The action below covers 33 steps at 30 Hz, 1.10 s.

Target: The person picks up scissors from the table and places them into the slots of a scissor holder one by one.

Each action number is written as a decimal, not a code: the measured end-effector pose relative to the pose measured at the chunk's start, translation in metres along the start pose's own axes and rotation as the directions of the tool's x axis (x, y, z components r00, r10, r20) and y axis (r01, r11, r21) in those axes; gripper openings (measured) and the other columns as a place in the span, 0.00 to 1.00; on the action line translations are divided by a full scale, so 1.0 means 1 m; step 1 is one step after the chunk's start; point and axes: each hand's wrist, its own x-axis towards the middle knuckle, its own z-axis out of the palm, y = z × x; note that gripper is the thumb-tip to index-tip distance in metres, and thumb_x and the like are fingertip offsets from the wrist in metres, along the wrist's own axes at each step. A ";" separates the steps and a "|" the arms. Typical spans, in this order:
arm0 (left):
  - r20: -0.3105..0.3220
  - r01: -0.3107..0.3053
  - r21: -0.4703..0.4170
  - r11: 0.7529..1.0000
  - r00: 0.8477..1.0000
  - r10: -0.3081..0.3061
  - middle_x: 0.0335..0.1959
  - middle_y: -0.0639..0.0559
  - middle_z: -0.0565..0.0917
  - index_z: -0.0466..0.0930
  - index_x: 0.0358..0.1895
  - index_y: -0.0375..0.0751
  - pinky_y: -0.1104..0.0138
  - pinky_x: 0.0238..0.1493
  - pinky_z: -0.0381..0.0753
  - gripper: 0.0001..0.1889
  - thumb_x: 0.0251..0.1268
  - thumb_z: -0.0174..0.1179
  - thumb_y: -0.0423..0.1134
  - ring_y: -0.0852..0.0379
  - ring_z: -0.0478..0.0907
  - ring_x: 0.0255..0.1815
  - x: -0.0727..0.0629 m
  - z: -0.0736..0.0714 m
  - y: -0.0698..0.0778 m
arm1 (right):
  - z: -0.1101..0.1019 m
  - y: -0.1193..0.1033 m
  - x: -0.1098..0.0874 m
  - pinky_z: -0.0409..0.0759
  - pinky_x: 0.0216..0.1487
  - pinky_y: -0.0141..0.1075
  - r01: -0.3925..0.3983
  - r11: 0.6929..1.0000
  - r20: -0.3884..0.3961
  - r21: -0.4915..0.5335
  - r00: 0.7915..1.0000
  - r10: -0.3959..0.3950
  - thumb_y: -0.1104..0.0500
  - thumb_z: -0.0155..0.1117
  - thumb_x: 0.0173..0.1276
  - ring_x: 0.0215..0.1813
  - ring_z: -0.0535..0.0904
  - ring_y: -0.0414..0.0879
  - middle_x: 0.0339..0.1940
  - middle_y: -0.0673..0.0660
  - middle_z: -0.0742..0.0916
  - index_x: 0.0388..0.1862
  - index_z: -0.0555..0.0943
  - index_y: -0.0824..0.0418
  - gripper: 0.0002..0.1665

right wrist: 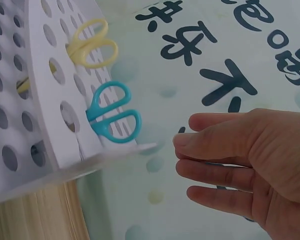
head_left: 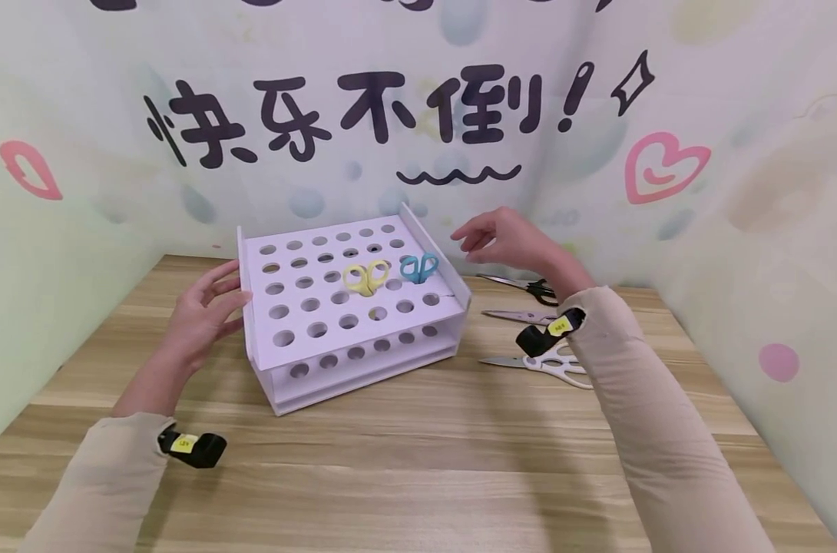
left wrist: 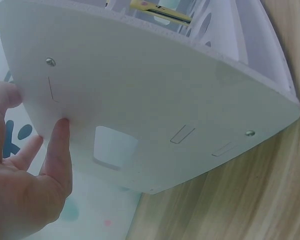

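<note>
The white rack (head_left: pixel 325 302) stands directly to the right of my left hand (head_left: pixel 200 311), whose fingers rest against its side panel without clenching it. My right hand (head_left: pixel 508 242) is free of any load, fingers together and apart from the rack, raised just past its other panel. To the left of that hand, blue scissors (head_left: pixel 419 275) stand handles-up in a hole, with yellow scissors (head_left: pixel 368 289) standing farther left. Below my right hand lie black-handled scissors (head_left: pixel 529 286), then silver scissors (head_left: pixel 518 315) and white-handled scissors (head_left: pixel 534 361) nearer me, all on the wooden table (head_left: pixel 391 476).
</note>
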 end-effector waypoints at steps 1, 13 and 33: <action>0.002 0.001 0.002 1.000 1.000 -0.001 0.49 0.52 0.65 0.56 0.70 0.43 0.73 0.35 0.80 0.33 0.62 0.58 0.33 0.66 0.75 0.39 0.000 0.000 0.000 | -0.001 0.002 -0.002 0.78 0.46 0.39 0.002 1.000 -0.002 0.000 1.000 -0.002 0.71 0.64 0.57 0.42 0.80 0.49 0.38 0.59 0.85 0.49 0.80 0.66 0.19; 0.003 -0.012 -0.018 1.000 1.000 0.012 0.49 0.53 0.66 0.57 0.69 0.43 0.73 0.35 0.80 0.32 0.62 0.58 0.32 0.66 0.75 0.39 -0.001 0.000 -0.001 | -0.003 0.027 -0.026 0.79 0.43 0.40 -0.052 0.999 -0.020 -0.008 0.998 0.052 0.70 0.64 0.57 0.41 0.81 0.51 0.37 0.60 0.85 0.48 0.80 0.67 0.18; 0.002 -0.007 -0.011 1.000 1.000 0.007 0.48 0.54 0.66 0.57 0.69 0.44 0.73 0.35 0.80 0.32 0.62 0.57 0.32 0.66 0.75 0.39 0.001 -0.001 -0.001 | -0.004 0.066 -0.069 0.80 0.39 0.38 -0.123 0.992 -0.020 -0.008 0.992 0.123 0.69 0.64 0.58 0.40 0.81 0.51 0.37 0.60 0.85 0.50 0.79 0.68 0.19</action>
